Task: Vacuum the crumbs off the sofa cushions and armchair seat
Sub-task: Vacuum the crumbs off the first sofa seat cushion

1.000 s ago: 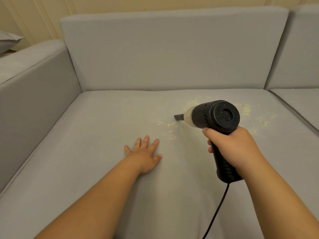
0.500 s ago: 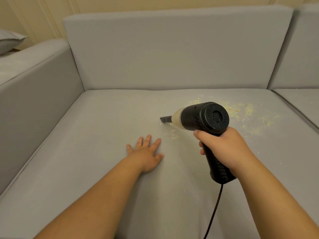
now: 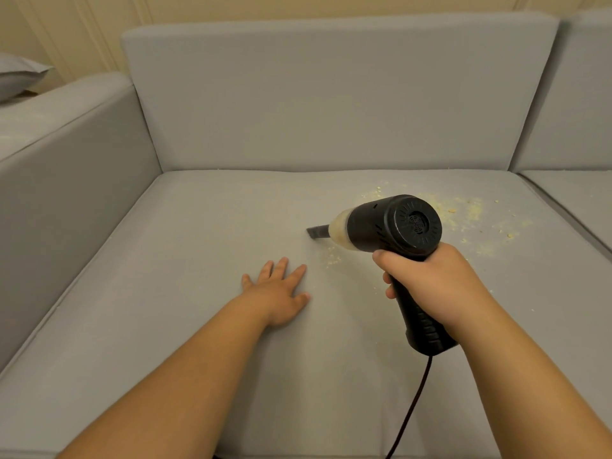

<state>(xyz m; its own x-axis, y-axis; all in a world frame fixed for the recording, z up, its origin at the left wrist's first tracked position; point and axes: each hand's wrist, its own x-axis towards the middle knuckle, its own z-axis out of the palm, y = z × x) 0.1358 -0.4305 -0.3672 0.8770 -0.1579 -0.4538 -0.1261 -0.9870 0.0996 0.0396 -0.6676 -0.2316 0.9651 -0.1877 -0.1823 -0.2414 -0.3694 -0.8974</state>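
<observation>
My right hand (image 3: 433,286) grips the handle of a black handheld vacuum (image 3: 394,226). Its dark nozzle (image 3: 316,233) points left and touches the grey sofa seat cushion (image 3: 198,260). The clear cup behind the nozzle holds pale crumbs. Yellowish crumbs (image 3: 470,215) lie scattered on the cushion to the right of and behind the vacuum, and a small patch of crumbs (image 3: 332,256) sits just below the nozzle. My left hand (image 3: 281,293) rests flat on the cushion with its fingers spread, a little left of and nearer than the nozzle.
The grey back cushion (image 3: 331,94) stands behind the seat, and the sofa armrest (image 3: 59,154) rises at the left. A second seat cushion (image 3: 579,197) adjoins on the right. The vacuum's black cord (image 3: 414,402) runs down towards the front edge. A grey pillow (image 3: 16,77) lies far left.
The vacuum has swept left across the cushion, and crumbs that lay near the nozzle's earlier spot are gone. My left hand has stayed flat in the same place.
</observation>
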